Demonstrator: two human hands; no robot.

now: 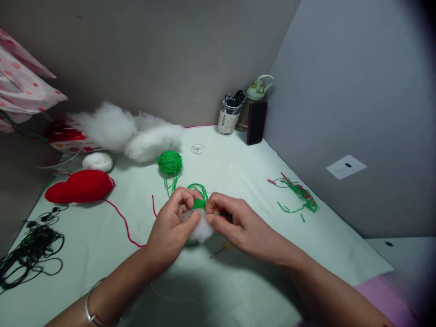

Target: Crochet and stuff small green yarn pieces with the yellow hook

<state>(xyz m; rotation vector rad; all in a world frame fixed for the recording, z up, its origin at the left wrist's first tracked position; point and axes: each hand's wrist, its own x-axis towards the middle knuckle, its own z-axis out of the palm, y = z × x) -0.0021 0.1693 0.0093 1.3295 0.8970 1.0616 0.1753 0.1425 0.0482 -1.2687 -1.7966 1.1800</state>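
Observation:
Between my two hands is a small green crochet piece (199, 204) with a white tuft of stuffing (202, 230) bulging from its near side. My left hand (172, 221) is closed around the piece's left side, its thumb pressing the stuffing. At the right edge, my right hand (240, 222) pinches with thumb and curled fingers; its fingertips partly hide what they grip. Loops of green yarn (199, 187) rise behind the piece, near the green yarn ball (170, 162). Below my right hand lies a crochet hook (226, 245) with a yellow handle.
White fibre stuffing (112, 127) is heaped at the back left, near red yarn (81, 186) and white yarn (97, 161). Black cords (30, 247) tangle at left. Green and red scraps (301, 195) lie right. A pen jar (228, 117), bottle (256, 91) and phone (256, 122) stand behind.

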